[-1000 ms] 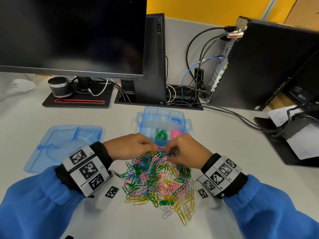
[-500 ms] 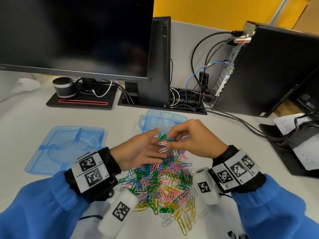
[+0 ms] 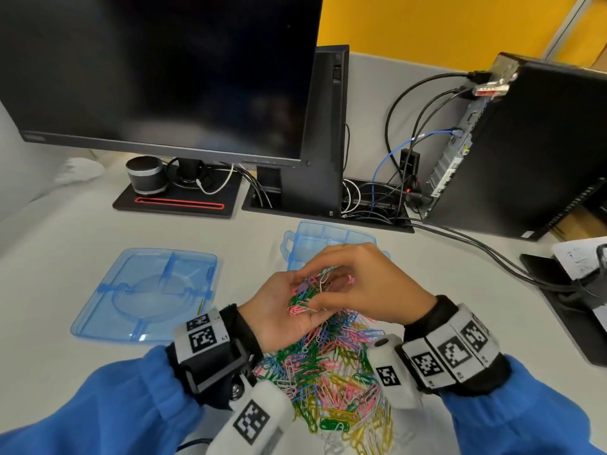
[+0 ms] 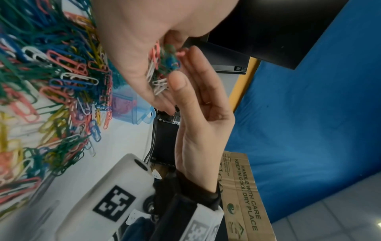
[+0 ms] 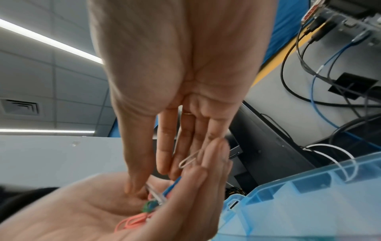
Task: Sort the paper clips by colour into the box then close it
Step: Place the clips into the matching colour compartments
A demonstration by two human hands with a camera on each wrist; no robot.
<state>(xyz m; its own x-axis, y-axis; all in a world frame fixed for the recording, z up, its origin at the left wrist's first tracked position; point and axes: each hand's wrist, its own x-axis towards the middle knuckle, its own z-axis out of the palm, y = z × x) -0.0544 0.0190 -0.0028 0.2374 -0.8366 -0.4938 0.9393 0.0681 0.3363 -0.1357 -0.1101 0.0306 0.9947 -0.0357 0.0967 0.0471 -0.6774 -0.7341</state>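
Sorting from the palm
Left hand (image 3: 276, 313) cups paper clips (image 3: 302, 297) beside the box (image 3: 328, 232); right hand (image 3: 361, 284) pinches some: tease one colour free.

Lid (image 3: 144, 293) left of box (image 3: 323, 233), clip pile (image 3: 328, 372) before

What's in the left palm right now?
A small bunch of paper clips lies in the left hand: pink, green, blue and white show. The right hand pinches into it, covering part, so the count cannot be told.
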